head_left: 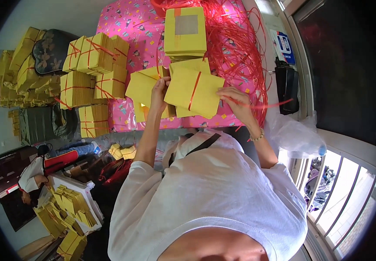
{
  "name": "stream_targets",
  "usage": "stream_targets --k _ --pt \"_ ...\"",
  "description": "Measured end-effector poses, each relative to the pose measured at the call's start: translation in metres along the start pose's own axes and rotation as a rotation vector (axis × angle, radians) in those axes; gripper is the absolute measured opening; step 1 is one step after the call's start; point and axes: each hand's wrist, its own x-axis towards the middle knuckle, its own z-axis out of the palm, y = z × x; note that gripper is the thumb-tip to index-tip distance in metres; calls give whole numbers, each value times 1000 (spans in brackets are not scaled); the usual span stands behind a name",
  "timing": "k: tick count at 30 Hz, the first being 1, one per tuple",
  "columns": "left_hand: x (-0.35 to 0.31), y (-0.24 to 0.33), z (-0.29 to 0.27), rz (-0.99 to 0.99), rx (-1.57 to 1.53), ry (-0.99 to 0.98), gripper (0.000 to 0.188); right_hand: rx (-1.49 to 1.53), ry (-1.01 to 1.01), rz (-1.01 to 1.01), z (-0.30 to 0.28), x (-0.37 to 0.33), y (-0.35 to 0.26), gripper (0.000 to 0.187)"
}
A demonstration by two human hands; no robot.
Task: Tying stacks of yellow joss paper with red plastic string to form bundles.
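Just above the centre of the frame, the bundle (pixel 205 95) lies between your left hand (pixel 159 90) and right hand (pixel 236 99), its long axis roughly crosswise, the right pinching its right edge beside a blurred strap (pixel 268 105), the left curled at its left edge, fingertips too hidden to tell their hold.

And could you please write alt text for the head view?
A person's left hand and right hand are at opposite edges of a yellow stack with a red strip across it, above a pink patterned tablecloth. Tangled red strips lie on the cloth's right side; tied yellow bundles are piled at left.
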Motion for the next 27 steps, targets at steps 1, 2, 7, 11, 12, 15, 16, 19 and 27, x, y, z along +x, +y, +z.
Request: stream_targets --k 1,2,7,11,12,15,16,19,27 --pt "-1 4 1 4 38 -19 30 1 -4 5 -1 -1 -2 15" --pt "-2 8 3 8 77 -37 29 -1 24 6 -1 -2 -5 15" --pt "-5 40 23 173 235 12 28 21 19 93 -10 17 -29 14" --pt "-12 71 53 282 611 -130 28 -184 -59 -87 -15 41 -47 13" --pt "-17 80 66 268 787 -245 28 -216 -74 -206 -15 44 -49 13" --pt "-29 88 102 341 1212 -352 21 -129 -124 -82 -15 49 -61 18" --pt "-32 88 114 461 1425 -481 19 -129 -125 -83 -16 51 -64 18" --pt "-41 72 140 552 1438 -548 19 -281 -119 -151 -16 55 -71 23" --pt "-44 25 150 444 1286 -640 12 -416 -15 -330 -5 65 -66 20"
